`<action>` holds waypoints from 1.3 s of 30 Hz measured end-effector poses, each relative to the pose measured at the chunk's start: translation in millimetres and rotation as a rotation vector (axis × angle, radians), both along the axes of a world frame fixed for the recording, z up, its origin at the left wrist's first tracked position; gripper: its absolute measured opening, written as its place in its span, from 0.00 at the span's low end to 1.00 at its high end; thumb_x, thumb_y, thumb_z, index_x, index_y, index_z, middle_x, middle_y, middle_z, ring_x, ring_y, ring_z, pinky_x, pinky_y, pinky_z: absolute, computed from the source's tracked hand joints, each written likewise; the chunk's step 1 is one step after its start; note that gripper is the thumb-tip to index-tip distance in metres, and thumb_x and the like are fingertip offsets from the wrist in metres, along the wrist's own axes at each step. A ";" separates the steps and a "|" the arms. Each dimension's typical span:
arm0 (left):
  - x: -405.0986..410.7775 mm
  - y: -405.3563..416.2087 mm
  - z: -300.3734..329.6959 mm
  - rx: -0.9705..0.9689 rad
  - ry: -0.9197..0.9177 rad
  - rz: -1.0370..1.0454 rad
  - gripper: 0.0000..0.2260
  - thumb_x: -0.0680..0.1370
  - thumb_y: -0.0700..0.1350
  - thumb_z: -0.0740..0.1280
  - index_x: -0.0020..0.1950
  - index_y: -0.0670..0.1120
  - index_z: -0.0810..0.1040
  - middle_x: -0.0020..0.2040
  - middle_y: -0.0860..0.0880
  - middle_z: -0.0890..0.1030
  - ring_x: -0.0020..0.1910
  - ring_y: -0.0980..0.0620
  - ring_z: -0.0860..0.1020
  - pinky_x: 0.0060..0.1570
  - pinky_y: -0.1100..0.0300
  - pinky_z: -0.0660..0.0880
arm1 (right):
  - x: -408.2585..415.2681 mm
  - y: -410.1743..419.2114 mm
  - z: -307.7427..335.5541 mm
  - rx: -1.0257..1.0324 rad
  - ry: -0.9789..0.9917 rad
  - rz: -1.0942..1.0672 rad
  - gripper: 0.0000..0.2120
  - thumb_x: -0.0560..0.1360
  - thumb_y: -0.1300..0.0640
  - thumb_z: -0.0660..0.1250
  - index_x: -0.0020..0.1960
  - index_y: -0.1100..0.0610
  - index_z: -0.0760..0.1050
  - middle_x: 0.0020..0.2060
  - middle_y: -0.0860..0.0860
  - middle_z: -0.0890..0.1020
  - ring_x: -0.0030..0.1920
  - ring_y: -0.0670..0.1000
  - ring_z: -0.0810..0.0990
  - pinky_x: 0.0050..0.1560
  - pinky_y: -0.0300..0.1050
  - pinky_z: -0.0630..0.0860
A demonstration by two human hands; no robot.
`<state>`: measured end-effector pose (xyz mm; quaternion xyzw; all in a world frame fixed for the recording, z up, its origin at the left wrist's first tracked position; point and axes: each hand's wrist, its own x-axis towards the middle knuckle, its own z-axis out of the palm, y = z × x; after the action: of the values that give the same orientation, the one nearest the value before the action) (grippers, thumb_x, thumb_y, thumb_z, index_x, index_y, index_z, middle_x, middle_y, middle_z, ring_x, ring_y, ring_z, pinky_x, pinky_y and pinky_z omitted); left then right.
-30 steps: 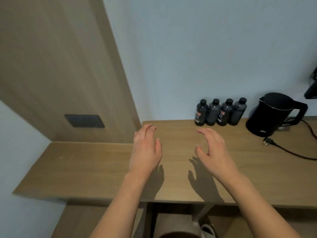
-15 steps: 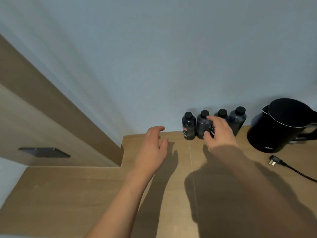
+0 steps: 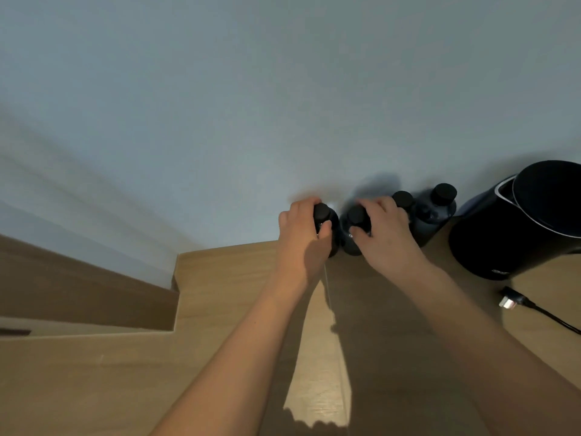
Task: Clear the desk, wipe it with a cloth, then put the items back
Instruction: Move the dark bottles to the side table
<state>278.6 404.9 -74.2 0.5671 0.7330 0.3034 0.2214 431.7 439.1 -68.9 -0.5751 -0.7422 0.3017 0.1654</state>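
1. While both arms reach forward over the wooden desk, the left hand curls around the leftmost dark bottle, fingers behind it and thumb across its front, just below the black cap.
2. Right beside it, the right hand grips the second dark bottle, thumb pressed on its shoulder and fingers wrapped over the top.
3. Just past the right hand's knuckles, only the black cap of a third bottle shows; the hand hides the rest.
4. Touching that one on its right stands the fourth bottle, upright against the pale wall.
5. All four bottles are capped and dark; what they hold cannot be told.
6. Further right of the right hand sits a black electric kettle, lid closed.
7. Near the right forearm, an unplugged power plug lies on the desk, its black cord trailing off to the right.
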 end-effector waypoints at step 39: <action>48.5 -153.8 188.6 0.385 -0.567 -0.127 0.05 0.78 0.48 0.72 0.47 0.49 0.78 0.40 0.55 0.81 0.38 0.60 0.78 0.39 0.70 0.73 | 38.5 -208.6 173.7 0.378 0.873 -0.629 0.07 0.76 0.57 0.72 0.50 0.57 0.75 0.38 0.46 0.79 0.39 0.40 0.77 0.43 0.33 0.75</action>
<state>327.0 251.2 114.4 0.5364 0.5348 0.5671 0.3235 470.2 230.5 104.8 -0.5507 -0.4393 0.3096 0.6387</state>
